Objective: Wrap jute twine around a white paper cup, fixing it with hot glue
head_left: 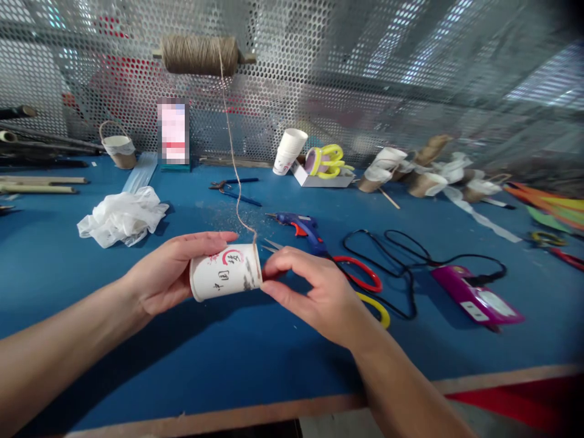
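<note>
A white printed paper cup (225,272) lies sideways above the table, its base end to the right. Around its wider end curls my left hand (182,267), holding it. My right hand (310,286) pinches at the cup's base end with thumb and fingers. Brown twine (236,176) hangs from a large spool (199,55) and runs down to that same end of the cup. Just beyond my right hand lie a blue hot glue gun (303,228) and scissors with one red handle (360,272) and one yellow handle.
Pliers (235,188) and crumpled white plastic (123,216) lie on the blue table. Stacked cups (290,151) stand behind, beside a white box (322,177). To the right are a purple power strip (477,296) with a black cord and several twine-wrapped cups (426,182).
</note>
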Tool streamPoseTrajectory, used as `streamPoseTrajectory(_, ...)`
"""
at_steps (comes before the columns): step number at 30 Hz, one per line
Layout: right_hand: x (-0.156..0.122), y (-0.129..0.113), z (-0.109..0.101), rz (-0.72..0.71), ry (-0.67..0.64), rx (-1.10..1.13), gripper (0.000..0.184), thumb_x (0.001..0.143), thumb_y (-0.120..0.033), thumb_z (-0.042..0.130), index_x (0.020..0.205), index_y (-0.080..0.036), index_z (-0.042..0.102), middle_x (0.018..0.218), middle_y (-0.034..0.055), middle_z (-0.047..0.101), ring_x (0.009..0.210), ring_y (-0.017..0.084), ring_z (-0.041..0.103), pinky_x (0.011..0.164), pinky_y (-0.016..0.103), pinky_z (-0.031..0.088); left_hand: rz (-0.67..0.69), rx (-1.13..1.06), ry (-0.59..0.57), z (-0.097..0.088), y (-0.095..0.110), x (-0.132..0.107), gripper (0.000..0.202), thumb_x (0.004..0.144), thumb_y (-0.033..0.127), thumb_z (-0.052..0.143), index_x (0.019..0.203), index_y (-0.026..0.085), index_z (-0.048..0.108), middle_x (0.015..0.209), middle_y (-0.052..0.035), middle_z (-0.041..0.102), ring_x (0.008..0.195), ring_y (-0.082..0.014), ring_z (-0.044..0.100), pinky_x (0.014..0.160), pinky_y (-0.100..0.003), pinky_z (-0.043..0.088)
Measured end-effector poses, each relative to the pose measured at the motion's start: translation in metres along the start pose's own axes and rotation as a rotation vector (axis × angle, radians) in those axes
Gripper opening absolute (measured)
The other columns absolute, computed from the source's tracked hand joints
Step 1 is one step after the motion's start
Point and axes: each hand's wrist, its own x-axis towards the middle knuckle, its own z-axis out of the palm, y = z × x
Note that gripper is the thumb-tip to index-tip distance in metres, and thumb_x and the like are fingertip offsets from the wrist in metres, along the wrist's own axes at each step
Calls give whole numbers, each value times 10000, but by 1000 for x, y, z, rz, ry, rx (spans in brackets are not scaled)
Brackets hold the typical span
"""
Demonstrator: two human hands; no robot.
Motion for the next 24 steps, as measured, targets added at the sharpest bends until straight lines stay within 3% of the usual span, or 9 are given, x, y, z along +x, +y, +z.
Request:
streamPoseTrajectory(5,2,8,-3,85,2,95,54,833,-151,574,843,-194,605,828,26,632,760,139,600,683,284,507,61,6,-4,1,0,-4,218,792,56,563,988,104,647,701,-58,682,508,-125,627,485,-196,525)
streamPoseTrajectory(8,2,11,-4,257,67,219,83,869,-227,533,861,-194,609,756,21,631,663,127,595,585,257,506,131,13,-35,2,-1,-8,260,772,51,595,1023,110,629,747,-62,707,554,-143,651,489,-201,513)
streamPoseTrajectory(11,1,10,-4,335,76,350,128,881,-288,517,842,-187,585,670,-1,584,577,108,554,521,237,480,166,40,-75,3,-4,-10,275,725,69,670,996,111,645,742,-58,713,574,-146,657,529,-212,515)
streamPoseTrajectory(19,-4,13,5,199,244,557,346,948,-288,396,610,-211,391,535,-45,423,491,95,412,475,250,371,270,137,-160,1,-16,-10,214,665,96,752,873,126,714,757,-47,723,629,-126,648,608,-199,509)
streamPoseTrajectory(21,-3,13,4,203,248,473,327,938,-292,423,624,-203,449,560,-30,486,524,99,463,508,250,402,286,163,-168,1,-18,-10,209,665,97,751,869,131,719,781,-47,727,646,-125,647,626,-200,508)
streamPoseTrajectory(24,-1,11,2,270,220,369,135,882,-281,528,781,-196,558,727,13,605,659,121,563,598,260,474,291,205,-178,0,-19,-10,195,673,90,742,861,139,723,808,-44,729,673,-123,646,654,-202,504)
